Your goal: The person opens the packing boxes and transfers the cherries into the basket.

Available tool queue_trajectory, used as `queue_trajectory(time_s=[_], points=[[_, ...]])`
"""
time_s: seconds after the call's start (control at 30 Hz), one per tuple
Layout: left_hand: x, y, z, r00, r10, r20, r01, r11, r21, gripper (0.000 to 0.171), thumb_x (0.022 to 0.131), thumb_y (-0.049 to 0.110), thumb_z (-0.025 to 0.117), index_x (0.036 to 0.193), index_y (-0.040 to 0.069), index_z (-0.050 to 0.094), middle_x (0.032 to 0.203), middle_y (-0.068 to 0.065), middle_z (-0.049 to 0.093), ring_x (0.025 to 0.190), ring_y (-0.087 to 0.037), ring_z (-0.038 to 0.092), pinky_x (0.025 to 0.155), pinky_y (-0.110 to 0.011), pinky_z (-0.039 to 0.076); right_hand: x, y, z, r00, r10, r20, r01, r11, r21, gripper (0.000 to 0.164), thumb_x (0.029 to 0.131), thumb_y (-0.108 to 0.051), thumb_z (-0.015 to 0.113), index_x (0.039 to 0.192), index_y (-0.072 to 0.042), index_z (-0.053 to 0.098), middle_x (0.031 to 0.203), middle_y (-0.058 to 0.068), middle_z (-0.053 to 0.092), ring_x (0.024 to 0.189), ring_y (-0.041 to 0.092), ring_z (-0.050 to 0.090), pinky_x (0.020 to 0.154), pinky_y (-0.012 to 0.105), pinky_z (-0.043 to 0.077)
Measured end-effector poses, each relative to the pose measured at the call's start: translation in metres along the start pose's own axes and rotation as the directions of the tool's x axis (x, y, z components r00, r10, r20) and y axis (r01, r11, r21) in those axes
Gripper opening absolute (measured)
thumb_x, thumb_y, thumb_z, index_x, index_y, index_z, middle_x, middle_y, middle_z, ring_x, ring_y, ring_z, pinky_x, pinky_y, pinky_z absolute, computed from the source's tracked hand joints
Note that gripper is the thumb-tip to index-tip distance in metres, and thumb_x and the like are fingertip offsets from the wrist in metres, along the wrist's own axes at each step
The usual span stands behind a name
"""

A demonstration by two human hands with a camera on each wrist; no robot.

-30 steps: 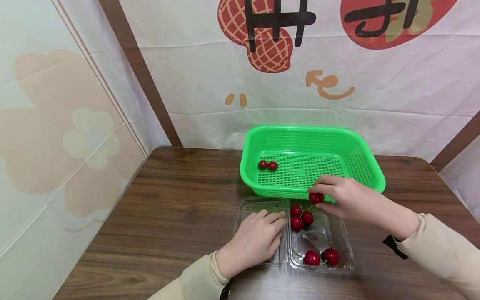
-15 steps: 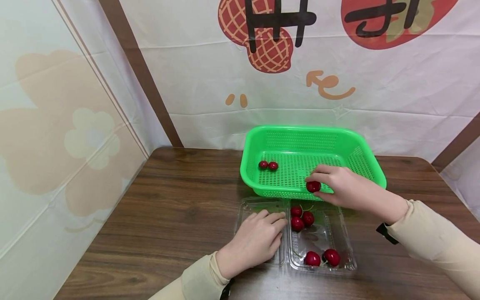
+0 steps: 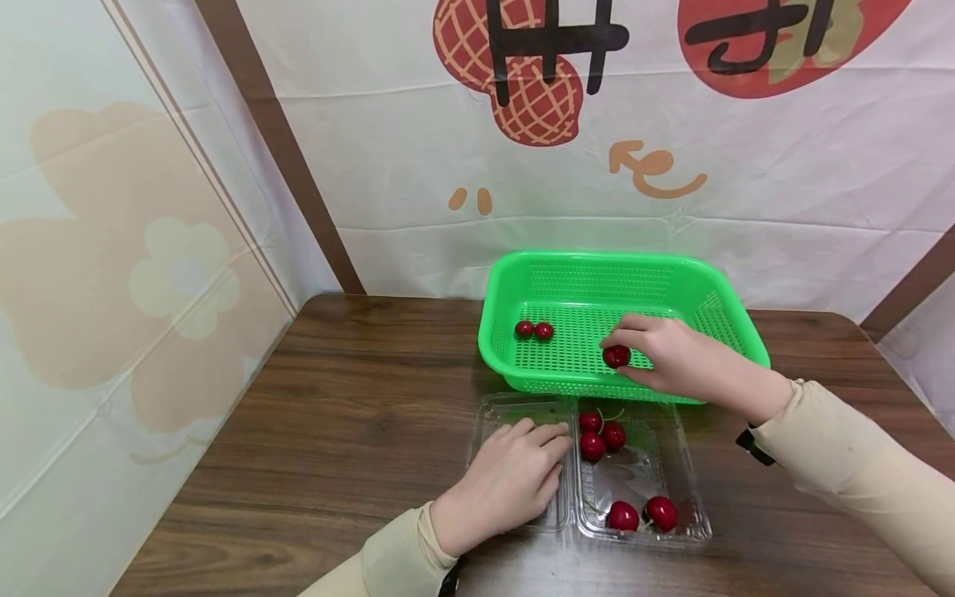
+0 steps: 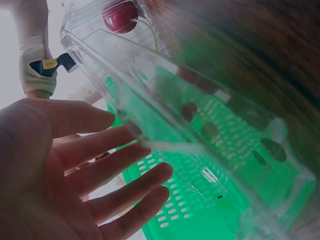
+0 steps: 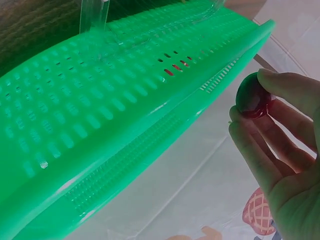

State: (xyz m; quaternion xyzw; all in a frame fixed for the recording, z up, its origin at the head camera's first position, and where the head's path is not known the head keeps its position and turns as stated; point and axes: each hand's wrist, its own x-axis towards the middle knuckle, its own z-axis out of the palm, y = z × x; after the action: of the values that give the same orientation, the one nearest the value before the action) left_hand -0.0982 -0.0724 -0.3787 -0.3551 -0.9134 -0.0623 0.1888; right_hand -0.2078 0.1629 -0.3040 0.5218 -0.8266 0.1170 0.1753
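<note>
The right hand (image 3: 675,356) pinches a glossy round cherry (image 3: 616,356) above the perforated green plastic basket (image 3: 597,282), where two cherries (image 3: 544,332) lie side by side. The left hand (image 3: 511,468), fingers loosely spread, covers part of the clear, ridged box (image 3: 625,477) holding five cherries (image 3: 593,446).

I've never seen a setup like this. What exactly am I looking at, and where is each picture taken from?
There is no robot here: these are a person's two bare hands. A camera worn on the head gives the wide view, looking forward and down; a camera on each wrist gives the two close-ups.

On the brown table stand a green basket, with two cherries in it, and an opened clear plastic container, with five cherries in its right half. The left hand lies over the other half. The right hand pinches a single cherry above the basket.
</note>
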Motion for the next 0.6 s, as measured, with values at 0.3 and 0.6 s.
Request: queue_trajectory(time_s=[0.3,0.6], points=[[0.000,0.001,-0.001,1.000,-0.006,0.012,0.006,1.000,-0.002,0.029,0.083,0.022,0.057,0.109,0.014,0.068,0.116,0.000,0.065,0.092,-0.017,0.057,0.069,-0.031,0.050,0.008,0.006,0.004,1.000,0.006,0.002,-0.006,1.000,0.005,0.028,0.068,-0.009,0.076,0.094,-0.006,0.067,0.088,0.005,0.062,0.071,0.012,0.061,0.056,0.030,0.053],[0.000,0.000,-0.001,1.000,0.002,0.003,-0.002,1.000,0.004,0.029,0.083,0.022,0.058,0.108,0.014,0.068,0.115,0.000,0.065,0.091,-0.017,0.057,0.069,-0.031,0.050,0.018,0.012,0.006,0.996,0.063,0.056,-0.064,0.998,0.027,0.027,0.069,-0.009,0.075,0.095,-0.006,0.068,0.089,0.005,0.063,0.073,0.012,0.061,0.059,0.030,0.053]])
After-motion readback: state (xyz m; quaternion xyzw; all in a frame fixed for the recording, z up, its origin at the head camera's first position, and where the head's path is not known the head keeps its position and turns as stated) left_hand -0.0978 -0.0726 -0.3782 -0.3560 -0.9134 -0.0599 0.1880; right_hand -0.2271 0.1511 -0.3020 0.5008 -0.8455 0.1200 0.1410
